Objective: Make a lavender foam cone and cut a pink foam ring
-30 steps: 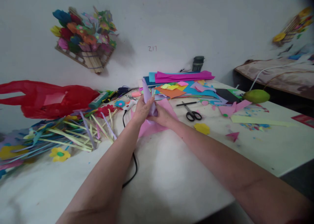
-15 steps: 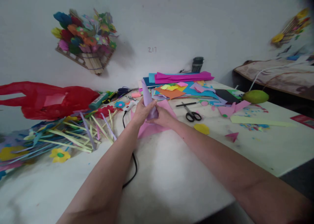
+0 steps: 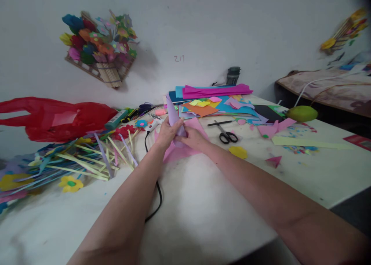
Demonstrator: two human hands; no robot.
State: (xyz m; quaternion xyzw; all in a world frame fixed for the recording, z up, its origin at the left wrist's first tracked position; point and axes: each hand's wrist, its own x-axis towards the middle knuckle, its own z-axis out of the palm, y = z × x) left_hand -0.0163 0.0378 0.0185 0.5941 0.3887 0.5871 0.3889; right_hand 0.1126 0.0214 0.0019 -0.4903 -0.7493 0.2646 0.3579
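A lilac sheet of craft paper (image 3: pixel 173 112), rolled into a pointed cone, stands tilted between my hands, its tip up toward the wall. My left hand (image 3: pixel 167 134) is closed round its left side, thumb across the front. Lower on the right, my right hand (image 3: pixel 193 138) pinches the cone's base with fingers partly hidden behind it. Flat on the table beneath lies a pink sheet (image 3: pixel 194 125). A white glue gun (image 3: pixel 153 125) with a black cord lies just left of my left hand. Black-handled scissors (image 3: pixel 228 137) and a black pen (image 3: pixel 220 123) lie to the right.
Paper strips (image 3: pixel 84 164) and flowers cover the table's left side, by a red bag (image 3: pixel 66 120). Coloured sheets (image 3: pixel 217 91) are stacked at the back before a dark jar (image 3: pixel 233 76). A green fruit (image 3: pixel 302 113) sits at right. Paper flowers (image 3: pixel 101 44) hang on the wall.
My hands have shifted very slightly on the lilac cone, which leans a little more to the left. Everything else on the table stays where it was.
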